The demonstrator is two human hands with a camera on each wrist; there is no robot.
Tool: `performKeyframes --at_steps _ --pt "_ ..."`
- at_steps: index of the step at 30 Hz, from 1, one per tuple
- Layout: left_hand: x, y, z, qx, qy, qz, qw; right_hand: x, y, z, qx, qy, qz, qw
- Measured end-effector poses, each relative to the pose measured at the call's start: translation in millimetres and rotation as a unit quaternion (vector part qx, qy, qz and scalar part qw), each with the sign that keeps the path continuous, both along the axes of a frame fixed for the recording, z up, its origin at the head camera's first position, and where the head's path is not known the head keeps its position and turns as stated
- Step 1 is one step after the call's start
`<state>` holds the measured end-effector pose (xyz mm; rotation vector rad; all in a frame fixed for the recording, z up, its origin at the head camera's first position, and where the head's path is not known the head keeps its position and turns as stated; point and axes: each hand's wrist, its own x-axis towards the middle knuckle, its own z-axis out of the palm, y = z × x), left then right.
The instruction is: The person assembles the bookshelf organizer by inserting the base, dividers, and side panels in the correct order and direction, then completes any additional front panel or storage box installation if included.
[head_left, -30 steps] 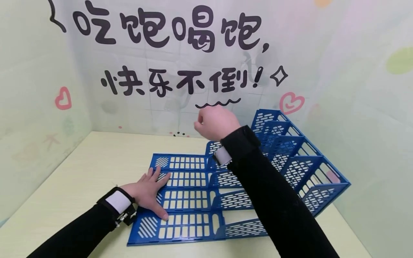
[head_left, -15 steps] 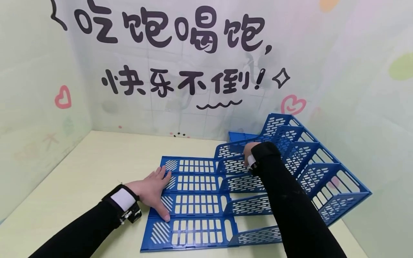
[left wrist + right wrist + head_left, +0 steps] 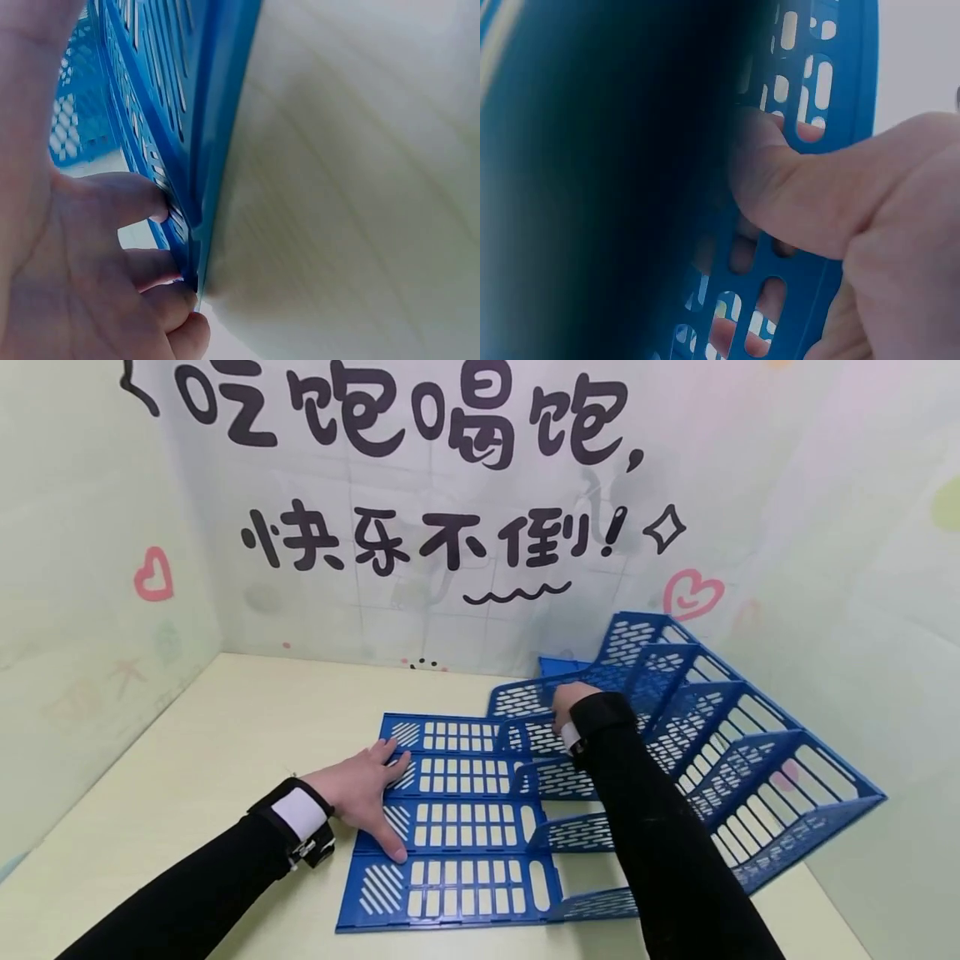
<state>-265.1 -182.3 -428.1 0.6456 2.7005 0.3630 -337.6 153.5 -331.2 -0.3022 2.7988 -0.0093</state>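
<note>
On a pale wooden tabletop point(image 3: 277, 727), toward the right of the head view, sits a blue slotted rack point(image 3: 566, 781), made of thin plastic partitions. Its left part shows four slotted panels ranged from near to far, and its tall right part rises beside the right-hand wall.

The left hand point(image 3: 366, 789) rests on the left end of those panels, fingers and thumb spread; the left wrist view shows its fingertips touching the blue plastic close to the edge. Farther back, the right hand point(image 3: 573, 697) pinches one perforated partition point(image 3: 810, 176) of the rack, with the thumb on one face and the fingers on the other (the slots let pieces of those fingers show through). A large dark blur hides much of that view's left side.

Another flat blue piece point(image 3: 558, 666) shows behind the rack, near the back wall point(image 3: 315, 610), which carries large dark characters and a pink heart point(image 3: 692, 594). Both arms wear black sleeves point(image 3: 217, 877) and dark wristbands point(image 3: 602, 712).
</note>
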Motion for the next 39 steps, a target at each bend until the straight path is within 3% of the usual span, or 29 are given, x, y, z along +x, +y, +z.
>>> performKeyframes --at_steps 4,8,12,15,17,22,27,34,39 --pt "-0.1 0.8 -4.5 0.018 -0.004 0.002 0.9998 -7.4 -20.5 -8.2 -0.002 0.014 -0.003 1.000" --pt "2.3 3.4 -12.0 0.034 -0.014 0.003 0.9993 -13.1 -19.5 -14.2 0.005 0.005 0.008 1.000" --pt "3.7 6.8 -16.0 0.025 -0.025 0.005 0.9994 -3.3 -14.4 -3.3 -0.032 0.006 0.054 0.998" --pt "-0.2 8.3 -16.4 0.018 -0.018 0.005 0.9997 8.7 -12.4 10.9 -0.083 0.023 0.079 0.993" --pt "-3.3 8.2 -15.4 0.018 -0.012 0.005 0.9998 18.6 -11.3 16.6 -0.088 0.017 0.090 0.992" --pt "-7.6 7.3 -15.1 0.023 -0.013 0.004 0.9996 40.6 5.8 7.5 -0.006 -0.058 0.094 0.994" --pt "-8.0 10.0 -17.1 0.018 -0.012 0.000 0.9998 43.2 34.2 -8.5 0.064 -0.063 0.104 0.990" --pt "-9.6 15.8 -7.2 -0.005 -0.003 0.004 1.0000 38.2 26.6 -9.0 0.079 -0.023 0.132 0.988" --pt "-9.7 19.3 2.3 -0.015 -0.001 0.007 0.9999 32.8 11.4 -5.9 0.061 -0.018 0.125 0.990"
